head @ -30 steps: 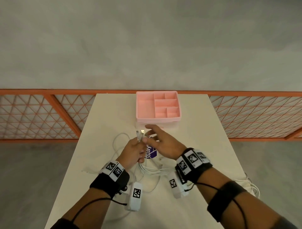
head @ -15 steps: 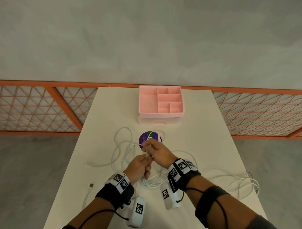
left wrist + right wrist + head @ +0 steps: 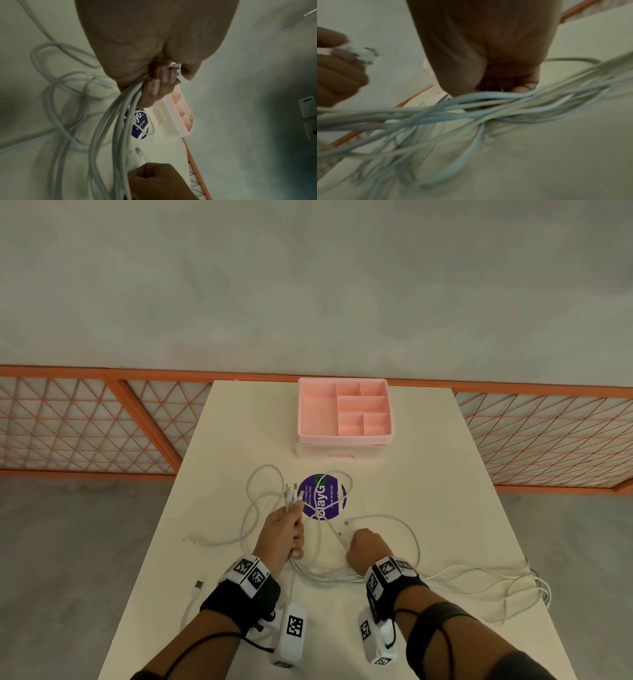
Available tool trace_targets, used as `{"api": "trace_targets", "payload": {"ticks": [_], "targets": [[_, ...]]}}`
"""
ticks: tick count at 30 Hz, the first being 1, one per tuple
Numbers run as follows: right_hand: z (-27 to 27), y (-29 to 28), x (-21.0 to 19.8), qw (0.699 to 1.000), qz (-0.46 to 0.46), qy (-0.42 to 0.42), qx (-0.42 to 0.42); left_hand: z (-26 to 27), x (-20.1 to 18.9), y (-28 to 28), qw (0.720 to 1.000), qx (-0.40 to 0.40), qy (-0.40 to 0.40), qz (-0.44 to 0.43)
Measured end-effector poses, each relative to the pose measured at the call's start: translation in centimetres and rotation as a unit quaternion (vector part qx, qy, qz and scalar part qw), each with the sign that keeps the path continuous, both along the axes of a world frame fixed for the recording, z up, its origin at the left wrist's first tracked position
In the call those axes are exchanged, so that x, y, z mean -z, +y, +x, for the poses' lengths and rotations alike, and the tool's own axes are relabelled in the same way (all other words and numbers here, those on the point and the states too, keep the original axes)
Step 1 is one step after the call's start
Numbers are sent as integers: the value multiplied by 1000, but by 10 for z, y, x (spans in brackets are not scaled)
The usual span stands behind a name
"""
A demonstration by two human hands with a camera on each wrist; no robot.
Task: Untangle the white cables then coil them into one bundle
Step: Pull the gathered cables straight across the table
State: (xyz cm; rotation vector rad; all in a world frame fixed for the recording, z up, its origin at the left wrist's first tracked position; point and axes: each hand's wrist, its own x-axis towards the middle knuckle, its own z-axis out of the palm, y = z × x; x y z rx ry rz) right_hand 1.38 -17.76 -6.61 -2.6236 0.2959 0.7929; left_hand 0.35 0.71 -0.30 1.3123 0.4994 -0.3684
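Note:
Several white cables (image 3: 244,520) lie in tangled loops on the cream table (image 3: 428,474). My left hand (image 3: 296,522) grips a bunch of them, with their plugs (image 3: 291,495) sticking up past the fingers. In the left wrist view its curled fingers (image 3: 164,77) wrap the cable bunch (image 3: 109,135), which hangs down. My right hand (image 3: 359,542) is a fist to the right, pinching one white cable just behind its plug (image 3: 339,534). In the right wrist view blurred cables (image 3: 488,102) cross under the right hand (image 3: 505,86).
A pink compartment organizer (image 3: 344,436) stands at the far middle of the table, with a round purple sticker (image 3: 337,494) in front of it. More cable loops (image 3: 496,587) trail to the right edge. A loose plug (image 3: 198,585) lies near left. An orange railing (image 3: 102,422) runs behind.
My right hand left the left hand's plugs and drew back toward me and to the right, closing on one cable end. The left hand kept its grip on the bunch.

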Motion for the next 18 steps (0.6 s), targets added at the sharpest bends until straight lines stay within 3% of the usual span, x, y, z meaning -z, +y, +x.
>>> {"api": "trace_targets", "payload": {"ticks": [6,9,18], "targets": [[9,-10,-3,993,88,-4,72,2,-13,-7,1000,17,-17,-15],[11,-11,6,991,76,-9,110,1,-15,-10,999,32,-10,-8],[17,7,8,997,45,-44,52,1,-24,-10,998,53,-33,19]]}}
